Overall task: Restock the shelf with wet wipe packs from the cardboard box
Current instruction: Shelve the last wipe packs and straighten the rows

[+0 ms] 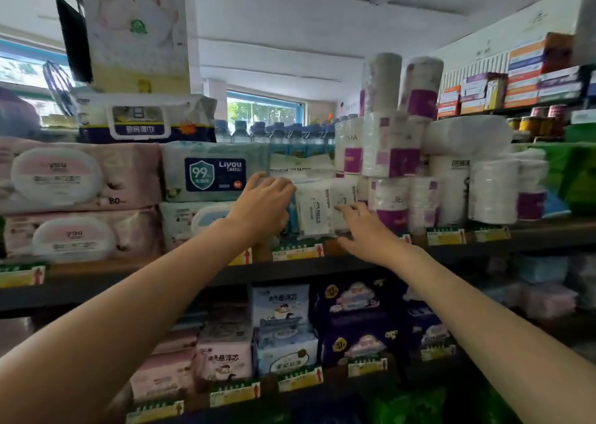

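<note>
Standing upright on the upper shelf, at about 12 o'clock from the viewer: small white wet wipe packs, long axis vertical, narrow ends up and down, printed faces toward the aisle. Vertical small print on the faces, too blurred to read.

Left hand at 11 o'clock of the packs, fingers curled over their left edge and gripping there. Right hand at 5 o'clock of them, fingers straight and spread, fingertips touching the lower right pack face.

At 9 o'clock of the packs: blue-white wipes pack lying flat, labelled "Liyou" with a shield reading "99". Farther toward 9 o'clock: two stacked pink packs with oval lids, "80" legible on the upper one. At 3 o'clock: paper rolls in white and purple wrap, stacked several high. At 12 o'clock, behind: row of water bottles.

Yellow price tags along the dark shelf edge, text unreadable. Lower shelf at 6 o'clock: pink, pale blue and dark purple packs. Shop interior, white ceiling, window with greenery beyond, boxed goods high at 2 o'clock.
</note>
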A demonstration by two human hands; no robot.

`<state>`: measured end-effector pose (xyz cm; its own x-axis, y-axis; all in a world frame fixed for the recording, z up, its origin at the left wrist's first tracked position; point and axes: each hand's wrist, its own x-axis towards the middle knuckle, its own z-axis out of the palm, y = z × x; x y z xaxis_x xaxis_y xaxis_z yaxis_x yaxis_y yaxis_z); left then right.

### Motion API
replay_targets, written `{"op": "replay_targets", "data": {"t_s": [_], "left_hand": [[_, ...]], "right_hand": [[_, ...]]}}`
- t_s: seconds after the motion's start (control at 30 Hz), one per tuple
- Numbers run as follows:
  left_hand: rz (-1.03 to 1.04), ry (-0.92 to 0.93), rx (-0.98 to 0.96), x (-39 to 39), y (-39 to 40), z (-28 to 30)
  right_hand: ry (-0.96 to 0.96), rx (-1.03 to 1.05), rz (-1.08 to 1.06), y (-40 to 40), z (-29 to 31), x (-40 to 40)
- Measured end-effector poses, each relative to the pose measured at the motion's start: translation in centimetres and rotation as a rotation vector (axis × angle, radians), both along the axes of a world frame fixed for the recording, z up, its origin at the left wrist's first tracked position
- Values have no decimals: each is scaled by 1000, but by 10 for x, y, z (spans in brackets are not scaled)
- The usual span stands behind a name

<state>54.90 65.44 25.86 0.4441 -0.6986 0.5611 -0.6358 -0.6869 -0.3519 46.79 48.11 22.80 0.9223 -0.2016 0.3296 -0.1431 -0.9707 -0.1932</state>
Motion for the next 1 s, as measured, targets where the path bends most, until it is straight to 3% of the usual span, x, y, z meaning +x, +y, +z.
{"op": "replay_targets", "data": {"t_s": [0.2, 0.37, 0.47, 0.57, 0.7, 0.83, 1.0], "left_hand": [[75, -120, 239, 31, -23, 0], [71, -78, 229, 45, -53, -4], [147, -19, 180, 53, -66, 3], [248, 65, 183, 59, -79, 7], [327, 301, 167, 68, -89, 7], [320, 322, 140, 80, -90, 6], [313, 365, 99, 83, -91, 9]], "right_hand": [[63, 210, 126, -15, 15, 52], [-31, 371, 90, -28, 43, 80], [26, 309, 8, -32, 40, 98], [-37, 229, -42, -25, 29, 112], [-119, 202, 48, -16, 12, 127], [-156, 231, 123, -17, 7, 135], [-39, 291, 68, -28, 10, 135]]}}
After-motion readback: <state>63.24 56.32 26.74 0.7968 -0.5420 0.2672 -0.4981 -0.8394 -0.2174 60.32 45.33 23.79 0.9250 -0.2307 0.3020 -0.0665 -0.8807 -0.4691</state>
